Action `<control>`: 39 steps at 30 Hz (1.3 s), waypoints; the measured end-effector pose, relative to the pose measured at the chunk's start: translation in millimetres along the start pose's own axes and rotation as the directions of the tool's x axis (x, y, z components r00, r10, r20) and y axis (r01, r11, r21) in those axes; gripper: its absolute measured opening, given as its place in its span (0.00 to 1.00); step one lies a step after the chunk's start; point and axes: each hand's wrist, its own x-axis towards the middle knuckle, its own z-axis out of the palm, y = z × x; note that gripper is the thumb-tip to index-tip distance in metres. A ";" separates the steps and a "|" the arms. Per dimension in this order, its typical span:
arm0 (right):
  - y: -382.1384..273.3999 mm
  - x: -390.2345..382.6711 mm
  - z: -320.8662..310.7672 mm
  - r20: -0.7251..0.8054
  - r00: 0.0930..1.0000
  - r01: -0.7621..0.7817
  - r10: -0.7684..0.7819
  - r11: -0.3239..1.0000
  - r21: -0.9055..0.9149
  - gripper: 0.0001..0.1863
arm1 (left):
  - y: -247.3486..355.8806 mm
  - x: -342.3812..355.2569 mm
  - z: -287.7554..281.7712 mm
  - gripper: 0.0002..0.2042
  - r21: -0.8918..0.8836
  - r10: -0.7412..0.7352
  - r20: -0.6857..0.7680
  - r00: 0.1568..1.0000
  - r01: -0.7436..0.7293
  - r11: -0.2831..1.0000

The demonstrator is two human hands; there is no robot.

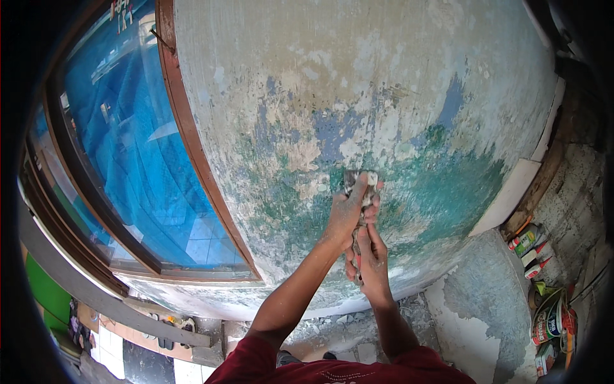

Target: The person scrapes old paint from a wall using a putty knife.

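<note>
A paint scraper [352, 175] is pressed with its flat metal blade against a wall [416, 70] of worn, flaking paint in beige, blue and green. My left hand [346, 217] grips it high up, close to the blade, with the thumb laid along it. Lower down, my right hand [373, 262] is closed around the handle, most of which the fingers hide. Pale dust coats both hands. The blade's edge rests at the upper border of a green patch.
A brown-framed window [208, 192] with blue sheeting behind its glass stands on the left. Rubble [332, 326] lies along the wall's foot. At right, tubes and bottles [529, 246] sit above a paint can [554, 323]. Shoes [176, 333] lie at lower left.
</note>
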 end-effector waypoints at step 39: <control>-28.5 9.1 7.2 0.034 0.999 0.034 -0.035 0.999 0.014 0.18 | 26.7 6.7 19.4 0.19 -0.012 0.035 0.021 0.999 -0.035 0.999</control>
